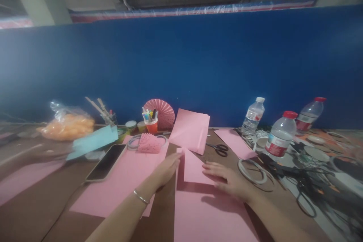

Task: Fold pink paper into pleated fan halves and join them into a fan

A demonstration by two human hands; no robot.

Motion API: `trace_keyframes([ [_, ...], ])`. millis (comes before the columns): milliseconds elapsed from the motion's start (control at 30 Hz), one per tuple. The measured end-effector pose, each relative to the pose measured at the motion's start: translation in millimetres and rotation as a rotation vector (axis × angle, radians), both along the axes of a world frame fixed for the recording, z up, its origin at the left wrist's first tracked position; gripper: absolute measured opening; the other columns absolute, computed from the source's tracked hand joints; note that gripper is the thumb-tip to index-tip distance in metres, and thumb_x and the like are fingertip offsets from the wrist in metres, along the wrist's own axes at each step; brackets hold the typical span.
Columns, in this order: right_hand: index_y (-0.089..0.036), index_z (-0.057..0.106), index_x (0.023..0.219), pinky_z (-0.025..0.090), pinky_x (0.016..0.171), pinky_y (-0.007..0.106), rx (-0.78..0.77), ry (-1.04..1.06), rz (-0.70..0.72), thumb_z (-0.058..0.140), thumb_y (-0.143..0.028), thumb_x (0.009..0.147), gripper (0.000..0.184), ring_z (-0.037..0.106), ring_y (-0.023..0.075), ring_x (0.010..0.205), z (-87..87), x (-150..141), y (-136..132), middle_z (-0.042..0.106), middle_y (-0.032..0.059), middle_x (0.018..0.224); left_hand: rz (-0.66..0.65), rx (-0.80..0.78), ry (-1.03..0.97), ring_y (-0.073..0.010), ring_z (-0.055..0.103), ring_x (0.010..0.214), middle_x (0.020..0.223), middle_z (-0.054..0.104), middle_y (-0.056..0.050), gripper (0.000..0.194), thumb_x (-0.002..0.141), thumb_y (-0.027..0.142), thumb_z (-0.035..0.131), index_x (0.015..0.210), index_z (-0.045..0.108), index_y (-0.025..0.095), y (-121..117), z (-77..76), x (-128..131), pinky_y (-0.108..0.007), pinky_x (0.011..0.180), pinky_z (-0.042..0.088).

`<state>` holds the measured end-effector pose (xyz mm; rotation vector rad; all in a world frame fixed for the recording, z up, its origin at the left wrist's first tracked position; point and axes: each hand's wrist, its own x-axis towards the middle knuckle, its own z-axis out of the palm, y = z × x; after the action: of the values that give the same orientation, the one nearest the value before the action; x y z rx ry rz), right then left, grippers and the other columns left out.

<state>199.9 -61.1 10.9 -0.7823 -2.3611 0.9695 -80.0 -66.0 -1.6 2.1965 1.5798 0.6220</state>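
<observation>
A sheet of pink paper (210,211) lies in front of me, its far end folded back into a slanted flap (195,168) that casts a shadow on the sheet below. My left hand (167,168), with a silver bangle at the wrist, stretches its fingers to the flap's far left corner; its thumb is hidden. Resting at the flap's right side is my right hand (227,181), fingers apart. Black-handled scissors (221,149) lie just beyond it. Further pink sheets (189,128) are stacked past the flap.
Left are a phone (106,162) on a pink sheet, blue paper (92,143), a bag of orange snacks (69,125), a pen cup (151,125) and a pleated pink fan (163,113). Right stand bottles (280,136), tape rolls (252,172) and tangled cables (306,181). A blue partition (181,64) closes the back.
</observation>
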Motion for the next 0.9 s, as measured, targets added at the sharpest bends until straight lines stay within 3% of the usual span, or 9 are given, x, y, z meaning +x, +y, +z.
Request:
trace_keyframes([
  [100, -0.029, 0.048, 0.120, 0.020, 0.101, 0.044, 0.087, -0.127, 0.064, 0.053, -0.040, 0.075, 0.047, 0.031, 0.0282, 0.123, 7.9, -4.6, -6.3, 0.043, 0.0038, 0.130, 0.181, 0.105, -0.135, -0.0152, 0.038, 0.118, 0.128, 0.044, -0.007, 0.043, 0.089, 0.031, 0.017, 0.122, 0.041, 0.017, 4.3, -2.0, -5.4, -0.034, 0.101, 0.028],
  [167, -0.028, 0.046, 0.123, 0.021, 0.101, 0.043, 0.144, -0.190, 0.095, 0.055, -0.039, 0.073, 0.051, 0.030, 0.0288, 0.123, 13.9, -9.0, -11.7, 0.042, 0.0040, 0.131, 0.209, 0.186, -0.088, -0.0157, 0.034, 0.121, 0.130, 0.041, -0.007, 0.042, 0.089, 0.031, 0.020, 0.124, 0.039, 0.017, 4.5, -0.3, -5.3, -0.035, 0.103, 0.024],
  [367, -0.028, 0.047, 0.122, 0.026, 0.098, 0.044, 0.288, -0.322, 0.179, 0.058, -0.032, 0.069, 0.054, 0.031, 0.0290, 0.121, 26.1, -24.9, -26.4, 0.041, 0.0021, 0.132, -0.148, 0.306, 0.283, -0.0189, 0.017, 0.129, 0.141, 0.023, -0.004, 0.048, 0.086, 0.030, 0.030, 0.133, 0.024, 0.022, -5.4, 7.5, 21.5, -0.042, 0.106, 0.014],
  [433, -0.027, 0.047, 0.121, 0.025, 0.099, 0.044, 0.302, -0.324, 0.196, 0.058, -0.033, 0.069, 0.054, 0.032, 0.0287, 0.121, 25.7, -27.6, -28.6, 0.041, 0.0027, 0.132, -0.208, 0.316, 0.369, -0.0215, 0.013, 0.130, 0.142, 0.020, -0.003, 0.049, 0.086, 0.034, 0.031, 0.133, 0.022, 0.024, -9.4, 6.9, 30.3, -0.046, 0.105, 0.011],
  [633, -0.027, 0.046, 0.122, 0.024, 0.100, 0.043, 0.154, -0.171, 0.210, 0.055, -0.045, 0.073, 0.053, 0.032, 0.0266, 0.122, 14.3, -20.5, -18.8, 0.042, 0.0043, 0.130, -0.216, 0.266, 0.462, -0.0247, 0.012, 0.130, 0.142, 0.019, -0.005, 0.049, 0.087, 0.041, 0.026, 0.134, 0.020, 0.027, -14.8, -1.7, 32.8, -0.047, 0.103, 0.016],
  [767, -0.024, 0.051, 0.118, 0.027, 0.100, 0.041, 0.044, 0.020, 0.089, 0.049, -0.043, 0.079, 0.043, 0.038, 0.0232, 0.118, 3.2, -13.2, 6.0, 0.050, 0.0052, 0.123, -0.208, 0.237, 0.471, -0.0260, 0.013, 0.129, 0.141, 0.021, -0.006, 0.054, 0.085, 0.044, 0.030, 0.134, 0.018, 0.026, -14.7, -5.9, 31.6, -0.047, 0.101, 0.020],
  [900, -0.022, 0.055, 0.114, 0.030, 0.098, 0.041, 0.012, 0.036, 0.013, 0.050, -0.042, 0.078, 0.041, 0.044, 0.0242, 0.113, -3.4, -19.4, 32.9, 0.053, 0.0067, 0.120, -0.215, 0.224, 0.465, -0.0271, 0.015, 0.129, 0.141, 0.022, -0.007, 0.054, 0.083, 0.045, 0.033, 0.132, 0.022, 0.025, -14.8, -7.8, 32.6, -0.048, 0.100, 0.020],
])
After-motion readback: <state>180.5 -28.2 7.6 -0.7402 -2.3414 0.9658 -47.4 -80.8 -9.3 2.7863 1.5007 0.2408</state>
